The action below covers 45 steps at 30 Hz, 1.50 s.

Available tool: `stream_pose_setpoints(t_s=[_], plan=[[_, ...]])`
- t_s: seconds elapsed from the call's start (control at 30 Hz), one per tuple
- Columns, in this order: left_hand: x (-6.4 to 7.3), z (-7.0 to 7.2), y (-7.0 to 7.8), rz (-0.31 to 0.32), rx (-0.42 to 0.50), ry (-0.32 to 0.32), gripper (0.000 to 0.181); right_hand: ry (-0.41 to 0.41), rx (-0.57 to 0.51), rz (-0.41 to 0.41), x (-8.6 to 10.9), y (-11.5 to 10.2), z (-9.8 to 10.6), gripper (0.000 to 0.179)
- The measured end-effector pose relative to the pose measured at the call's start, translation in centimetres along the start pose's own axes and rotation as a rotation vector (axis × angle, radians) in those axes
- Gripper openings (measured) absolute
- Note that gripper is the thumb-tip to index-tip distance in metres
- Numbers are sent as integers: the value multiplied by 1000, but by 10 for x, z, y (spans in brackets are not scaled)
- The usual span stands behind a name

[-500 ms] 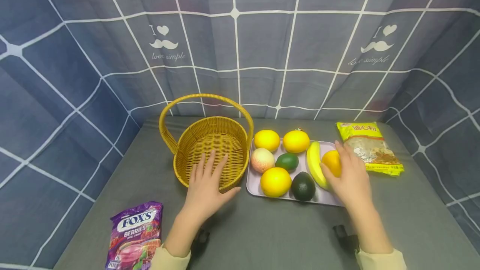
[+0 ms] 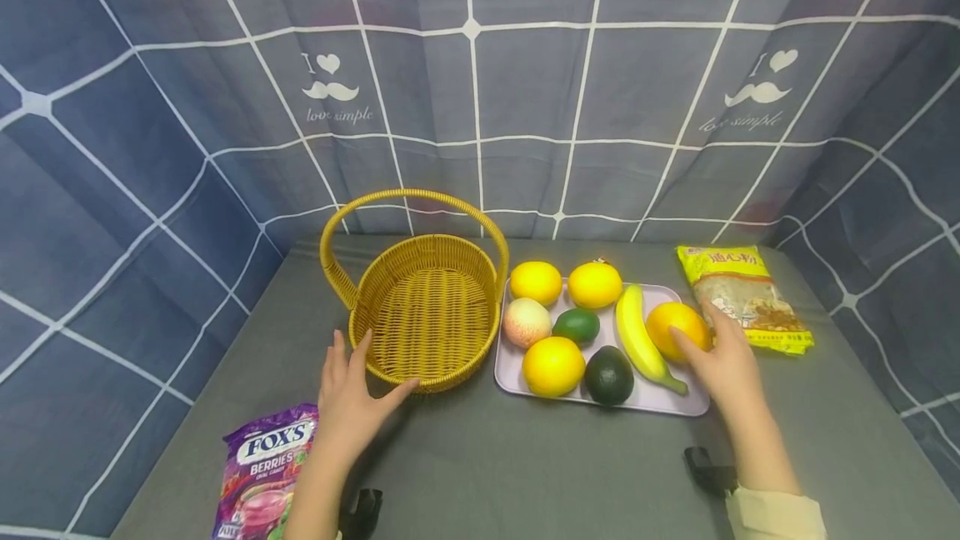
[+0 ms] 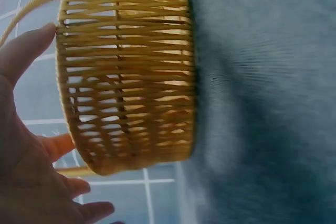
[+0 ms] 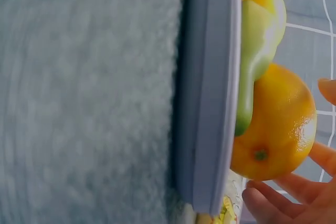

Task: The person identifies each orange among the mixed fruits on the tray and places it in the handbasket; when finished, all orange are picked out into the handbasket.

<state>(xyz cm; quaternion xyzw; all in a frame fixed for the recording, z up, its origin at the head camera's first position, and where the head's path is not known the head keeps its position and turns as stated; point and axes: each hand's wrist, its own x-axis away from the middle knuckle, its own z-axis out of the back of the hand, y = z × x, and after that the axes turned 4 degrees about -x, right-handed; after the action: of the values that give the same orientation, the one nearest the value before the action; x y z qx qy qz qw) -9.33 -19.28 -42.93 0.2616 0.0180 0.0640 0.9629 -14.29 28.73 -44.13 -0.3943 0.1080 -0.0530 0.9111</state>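
Observation:
In the head view, my left hand is at the front left of a round woven basket with a tall handle. Its fingers are spread, and the left wrist view shows the thumb and a finger at the basket's rim. My right hand is around the right side of an orange on a pale purple tray. In the right wrist view the thumb stands off the orange, while the other fingers lie close to its far side. A banana lies left of the orange.
Also on the tray are two lemons, a peach, a small green fruit, another orange and a dark avocado. A purple candy bag lies front left, a yellow food packet back right.
My left hand has moved from above the basket's front to its front left rim. The right hand has shifted right and slightly nearer, uncovering more of the orange and the banana's tip.

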Motion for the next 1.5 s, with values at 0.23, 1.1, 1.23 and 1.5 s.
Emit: stream_pose_setpoints(t_s=[0.23,1.1,1.23,1.5], plan=[[1,-6,-10,68,208,-80,107,-48,-29,-17,-2,6,-6,76],[1,-18,-13,50,457,-32,93,44,-51,-66,3,5,-4,81],[0,-19,-15,49,467,-34,94,55,-65,-47,2,-10,-3,81],[1,-19,-18,58,443,-22,95,51,-92,43,1,-47,-12,76]])
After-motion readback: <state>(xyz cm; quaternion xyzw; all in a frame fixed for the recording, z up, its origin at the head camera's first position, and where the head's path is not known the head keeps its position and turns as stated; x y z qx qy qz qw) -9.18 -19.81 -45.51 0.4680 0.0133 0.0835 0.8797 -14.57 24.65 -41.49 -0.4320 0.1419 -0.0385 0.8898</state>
